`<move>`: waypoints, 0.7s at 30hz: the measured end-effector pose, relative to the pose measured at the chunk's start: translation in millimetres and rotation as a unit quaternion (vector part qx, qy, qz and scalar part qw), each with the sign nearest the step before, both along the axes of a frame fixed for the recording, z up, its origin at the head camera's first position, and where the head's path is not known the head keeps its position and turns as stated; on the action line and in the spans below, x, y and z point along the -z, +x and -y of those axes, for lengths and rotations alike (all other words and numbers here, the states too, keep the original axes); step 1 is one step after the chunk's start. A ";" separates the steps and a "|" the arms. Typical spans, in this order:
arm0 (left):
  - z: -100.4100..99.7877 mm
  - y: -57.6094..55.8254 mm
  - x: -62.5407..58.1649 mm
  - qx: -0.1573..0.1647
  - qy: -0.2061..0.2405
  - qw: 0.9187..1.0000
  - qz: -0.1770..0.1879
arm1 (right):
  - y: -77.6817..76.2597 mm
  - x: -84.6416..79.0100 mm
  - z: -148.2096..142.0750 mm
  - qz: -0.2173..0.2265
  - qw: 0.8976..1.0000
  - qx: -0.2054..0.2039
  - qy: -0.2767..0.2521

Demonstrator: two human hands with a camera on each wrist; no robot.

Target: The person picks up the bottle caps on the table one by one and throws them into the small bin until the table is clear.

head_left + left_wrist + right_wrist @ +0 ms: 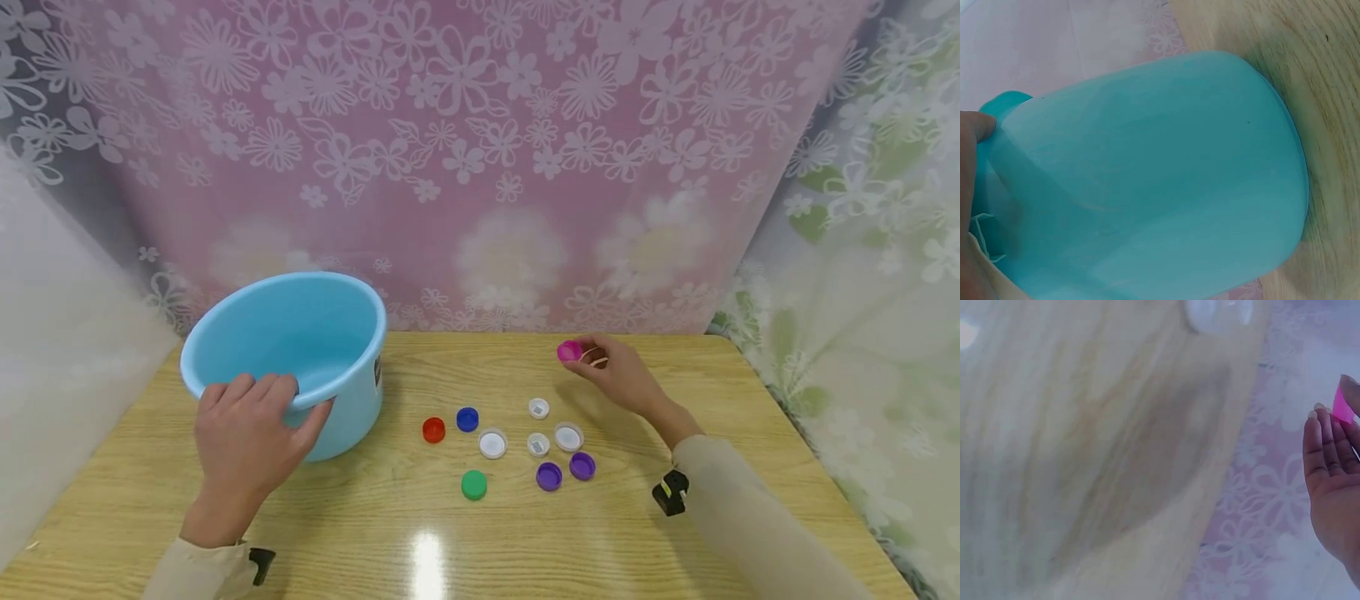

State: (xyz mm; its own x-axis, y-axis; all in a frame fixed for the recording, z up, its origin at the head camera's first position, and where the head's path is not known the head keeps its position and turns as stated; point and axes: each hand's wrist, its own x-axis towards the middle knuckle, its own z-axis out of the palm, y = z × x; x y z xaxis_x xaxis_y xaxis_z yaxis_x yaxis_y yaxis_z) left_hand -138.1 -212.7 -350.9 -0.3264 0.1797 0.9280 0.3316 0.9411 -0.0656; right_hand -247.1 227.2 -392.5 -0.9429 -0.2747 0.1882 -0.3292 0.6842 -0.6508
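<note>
My left hand (243, 429) grips the near rim of a light blue plastic basin (356, 417), fingers over the edge and thumb along the outside. In the left wrist view the basin's wall (1160, 175) fills most of the picture. Above the back right of the table, my right hand (618, 375) pinches a pink bottle cap (569, 351) between thumb and fingers. The right wrist view shows that pink cap (1342, 407) at the fingertips, with the other fingers extended beneath. Nearest below this hand lie a white cap (538, 408) and a larger white cap (568, 437).
Across the middle of the wooden table (360, 517) lie a red cap (433, 430), a blue cap (467, 419), a green cap (474, 485), a purple cap (549, 477) and several others. A pink floral curtain (480, 167) hangs right behind the table's back edge.
</note>
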 end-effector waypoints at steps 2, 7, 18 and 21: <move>0.0 -0.5 0.2 0.000 -0.001 1.000 0.000 | -0.7 -6.5 4.8 -0.004 1.000 0.001 -0.006; 0.5 -1.1 1.1 -0.002 -0.002 1.000 0.007 | -2.0 -23.9 19.7 -0.010 1.000 -0.007 -0.016; 1.0 -0.1 1.2 -0.006 -0.003 1.000 0.007 | -7.2 -56.2 64.4 -0.057 0.995 0.000 -0.080; 1.1 -0.7 2.3 -0.006 -0.002 1.000 0.008 | -8.0 -64.2 75.4 -0.067 0.993 0.001 -0.093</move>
State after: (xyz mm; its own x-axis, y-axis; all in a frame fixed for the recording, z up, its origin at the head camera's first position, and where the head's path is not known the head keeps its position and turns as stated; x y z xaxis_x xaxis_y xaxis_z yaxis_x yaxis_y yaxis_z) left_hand -138.9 -213.8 -353.2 -0.3434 0.1794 0.9219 0.3220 0.9446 -0.0639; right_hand -255.1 151.8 -328.3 -0.9066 -0.2211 0.3595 -0.4200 0.5567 -0.7167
